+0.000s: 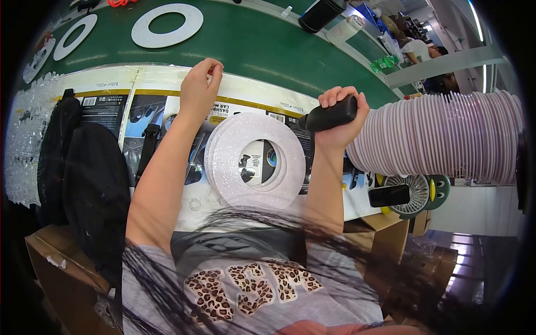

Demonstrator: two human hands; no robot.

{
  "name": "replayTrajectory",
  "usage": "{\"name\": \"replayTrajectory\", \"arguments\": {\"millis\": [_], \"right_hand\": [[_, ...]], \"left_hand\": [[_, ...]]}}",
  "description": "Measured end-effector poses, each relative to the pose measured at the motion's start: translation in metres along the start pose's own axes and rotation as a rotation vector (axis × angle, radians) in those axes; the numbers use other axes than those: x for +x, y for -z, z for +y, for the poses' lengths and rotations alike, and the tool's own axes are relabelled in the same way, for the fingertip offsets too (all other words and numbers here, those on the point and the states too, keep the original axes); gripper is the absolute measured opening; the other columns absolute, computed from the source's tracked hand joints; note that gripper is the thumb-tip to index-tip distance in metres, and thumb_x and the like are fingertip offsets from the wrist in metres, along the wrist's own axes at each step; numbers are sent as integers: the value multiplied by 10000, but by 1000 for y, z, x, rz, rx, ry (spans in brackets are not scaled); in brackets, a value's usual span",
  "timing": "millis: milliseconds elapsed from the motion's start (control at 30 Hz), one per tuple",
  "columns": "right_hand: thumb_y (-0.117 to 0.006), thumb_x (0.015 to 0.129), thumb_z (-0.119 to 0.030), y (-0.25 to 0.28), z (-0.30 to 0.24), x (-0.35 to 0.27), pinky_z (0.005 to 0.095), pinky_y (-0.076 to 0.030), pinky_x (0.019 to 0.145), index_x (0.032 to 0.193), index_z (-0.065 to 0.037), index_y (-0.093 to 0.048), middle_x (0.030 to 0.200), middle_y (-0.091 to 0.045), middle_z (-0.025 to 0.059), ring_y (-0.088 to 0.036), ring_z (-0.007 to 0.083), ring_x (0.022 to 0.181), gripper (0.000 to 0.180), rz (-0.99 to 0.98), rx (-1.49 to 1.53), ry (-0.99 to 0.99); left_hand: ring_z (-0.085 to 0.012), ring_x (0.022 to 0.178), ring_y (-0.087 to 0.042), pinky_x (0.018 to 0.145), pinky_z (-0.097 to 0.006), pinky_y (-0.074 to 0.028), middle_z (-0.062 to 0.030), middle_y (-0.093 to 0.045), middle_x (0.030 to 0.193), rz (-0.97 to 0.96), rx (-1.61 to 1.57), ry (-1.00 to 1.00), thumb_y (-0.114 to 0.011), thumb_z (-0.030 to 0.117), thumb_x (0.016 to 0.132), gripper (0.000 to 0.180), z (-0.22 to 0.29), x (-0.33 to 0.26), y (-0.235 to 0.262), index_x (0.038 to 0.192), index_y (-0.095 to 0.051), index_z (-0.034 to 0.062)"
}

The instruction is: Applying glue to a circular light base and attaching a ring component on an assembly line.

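Note:
My right hand (pixel 341 118) is wrapped around a smooth black bottle-shaped object (pixel 331 115), whose narrower end points left. To the left, my left hand (pixel 202 84) is raised over the far edge of the printed sheets, its fingers curled in and the thumb along them. Whether anything is pinched there is hidden. Between my forearms lies a small stack of flat, glittery white rings (pixel 223 167), slightly offset from one another. Printed card shows through their central hole. Neither hand touches these rings.
Printed packaging sheets (pixel 106 111) cover the near table. On the green surface (pixel 245 53) lie loose white rings (pixel 139 34). A long row of rings (pixel 435 137) stands at right, near a phone (pixel 389 195) and a fan (pixel 413 192). Black mesh bags (pixel 95 184) sit left.

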State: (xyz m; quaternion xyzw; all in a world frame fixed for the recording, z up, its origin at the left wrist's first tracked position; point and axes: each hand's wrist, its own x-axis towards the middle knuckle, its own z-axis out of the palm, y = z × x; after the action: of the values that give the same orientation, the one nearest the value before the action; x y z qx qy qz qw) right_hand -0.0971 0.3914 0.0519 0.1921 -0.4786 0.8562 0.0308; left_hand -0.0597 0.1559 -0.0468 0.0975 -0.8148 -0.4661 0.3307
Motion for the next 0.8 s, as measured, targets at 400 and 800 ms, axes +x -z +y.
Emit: {"name": "replayTrajectory", "arguments": {"millis": [400, 800], "right_hand": [[-355, 915, -375, -9, 10, 7, 294, -348, 609, 721, -56, -412, 626, -420, 69, -396, 169, 588, 378, -40, 15, -33], [-363, 909, -372, -9, 17, 7, 285, -345, 586, 710, -49, -420, 603, -414, 66, -394, 162, 561, 384, -43, 39, -47]], "left_hand": [[-205, 738, -627, 681, -295, -489, -93, -662, 846, -6, -2, 2, -507, 147, 921, 163, 1, 2, -1, 947, -618, 30], [-244, 782, -612, 688, -347, -473, -101, -638, 839, -2, -53, 19, -527, 159, 893, 146, 2, 0, 0, 908, -603, 35]]}}
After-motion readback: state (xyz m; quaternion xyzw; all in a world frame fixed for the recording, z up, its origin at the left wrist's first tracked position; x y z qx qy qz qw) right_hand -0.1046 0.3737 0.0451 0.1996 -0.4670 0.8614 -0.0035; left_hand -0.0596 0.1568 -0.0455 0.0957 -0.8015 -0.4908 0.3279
